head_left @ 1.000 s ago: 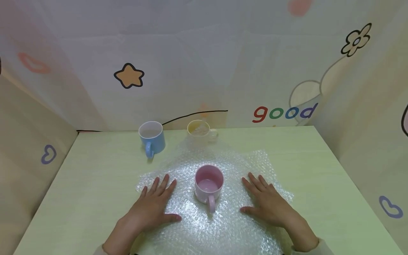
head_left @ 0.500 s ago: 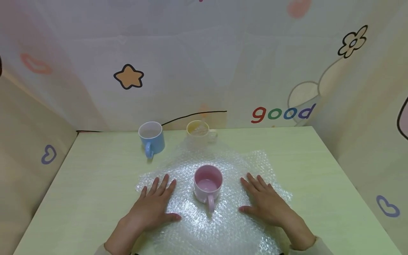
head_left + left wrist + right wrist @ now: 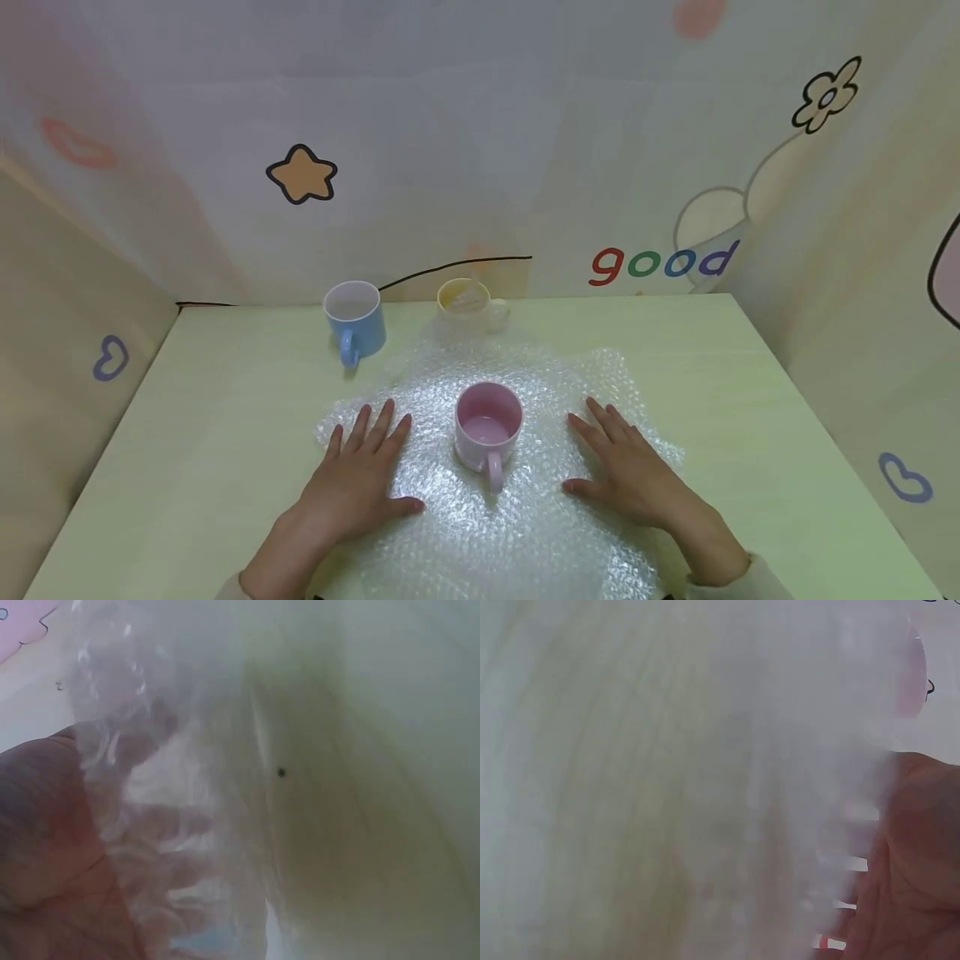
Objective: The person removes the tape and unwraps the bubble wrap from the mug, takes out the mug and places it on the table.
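Note:
A pink mug (image 3: 480, 450) stands upright on a sheet of bubble wrap (image 3: 487, 533), its handle toward the person. To its left, my left hand (image 3: 352, 483) rests palm down on the wrap's left edge, fingers spread. My right hand (image 3: 633, 475) lies the same way on the right side of the wrap. Both hands are apart from the mug and grip nothing. In the left wrist view, clear bubble wrap (image 3: 180, 817) covers the fingers of the left hand (image 3: 52, 855). The right wrist view shows blurred wrap (image 3: 795, 825) over the fingers of the right hand (image 3: 919, 855).
At the back left of the pale green table (image 3: 180, 450) stands a blue mug (image 3: 360, 329). A yellow mug (image 3: 453, 293) stands at the back middle, with clear plastic in its mouth. A printed curtain (image 3: 450, 150) closes off the back and sides.
Both hands keep their places on the bubble wrap and the mugs stand where they were. Only the head view has shifted slightly.

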Motion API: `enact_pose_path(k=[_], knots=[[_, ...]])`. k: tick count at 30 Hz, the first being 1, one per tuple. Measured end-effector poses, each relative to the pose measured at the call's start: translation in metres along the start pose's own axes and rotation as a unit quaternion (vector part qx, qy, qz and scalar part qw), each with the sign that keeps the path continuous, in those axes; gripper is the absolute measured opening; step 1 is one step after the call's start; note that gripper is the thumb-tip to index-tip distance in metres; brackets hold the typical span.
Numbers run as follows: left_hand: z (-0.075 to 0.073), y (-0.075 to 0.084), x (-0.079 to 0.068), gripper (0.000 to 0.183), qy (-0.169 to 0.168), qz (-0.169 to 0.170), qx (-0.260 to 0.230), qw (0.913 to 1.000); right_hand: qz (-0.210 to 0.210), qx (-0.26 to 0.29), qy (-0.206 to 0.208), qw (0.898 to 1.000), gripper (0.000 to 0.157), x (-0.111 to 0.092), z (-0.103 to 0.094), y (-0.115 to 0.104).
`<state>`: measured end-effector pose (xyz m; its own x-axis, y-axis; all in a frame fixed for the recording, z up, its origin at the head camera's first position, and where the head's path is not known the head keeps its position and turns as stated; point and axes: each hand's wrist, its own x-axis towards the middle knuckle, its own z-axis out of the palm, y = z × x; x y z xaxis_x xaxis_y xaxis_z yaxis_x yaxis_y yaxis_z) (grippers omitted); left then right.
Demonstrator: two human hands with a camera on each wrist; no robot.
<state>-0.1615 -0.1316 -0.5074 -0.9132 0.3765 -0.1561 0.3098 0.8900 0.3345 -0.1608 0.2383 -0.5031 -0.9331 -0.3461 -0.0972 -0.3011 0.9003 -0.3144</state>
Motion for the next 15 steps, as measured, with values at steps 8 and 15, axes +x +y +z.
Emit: enact_pose_path(k=[8,15], knots=[[-0.006,0.018,-0.008,0.103,-0.004,0.003,0.015,0.9999,0.003,0.022,0.014,1.000,0.093,-0.012,-0.009,-0.001],[-0.002,0.045,-0.014,0.110,-0.023,0.023,0.015,0.9994,0.012,0.043,-0.039,0.998,0.104,-0.019,-0.011,-0.021]])
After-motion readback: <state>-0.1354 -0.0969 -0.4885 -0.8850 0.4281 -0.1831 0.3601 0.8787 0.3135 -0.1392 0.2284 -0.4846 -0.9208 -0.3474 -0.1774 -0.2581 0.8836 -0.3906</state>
